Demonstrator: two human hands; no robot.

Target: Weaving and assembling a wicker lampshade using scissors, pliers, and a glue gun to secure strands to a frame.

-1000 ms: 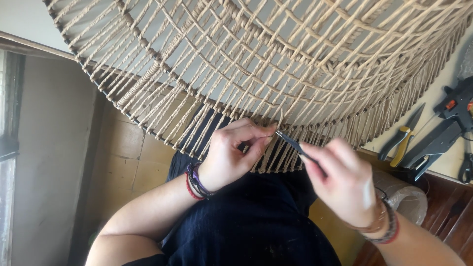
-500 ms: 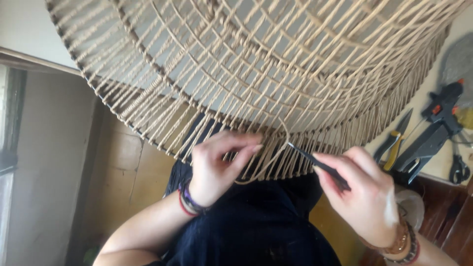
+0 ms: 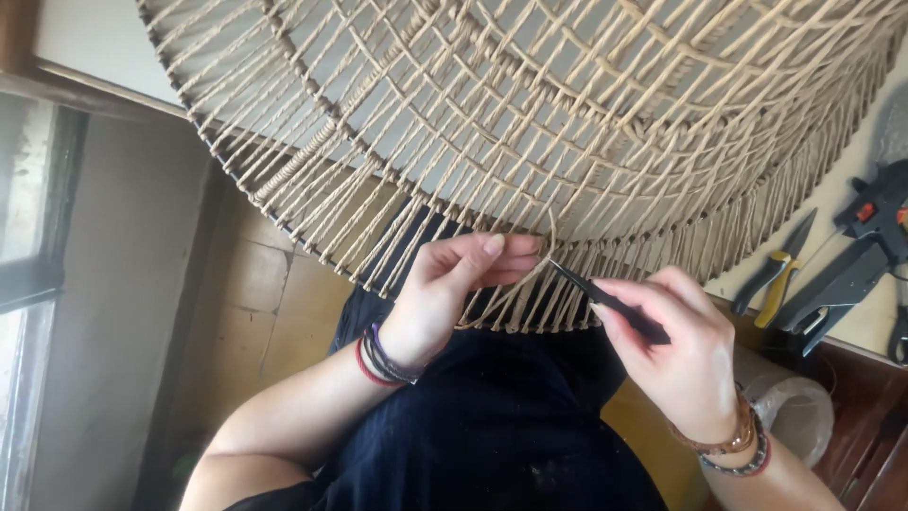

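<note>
The woven cord frame (image 3: 530, 123) fills the view from 9 to 3 o'clock. Your left hand (image 3: 454, 284) pinches a loose cord (image 3: 530, 279) at its lower rim; your right hand (image 3: 676, 355) grips a thin dark tool (image 3: 605, 301). Scissors (image 3: 780, 274) lie at 3 o'clock.

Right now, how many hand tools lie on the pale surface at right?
3 in view: yellow-handled pliers, a black glue gun beside them, and a dark tool cut off by the frame's edge. More may lie outside the frame.

Soft daylight from left window; sharp, slight edge distortion.
</note>
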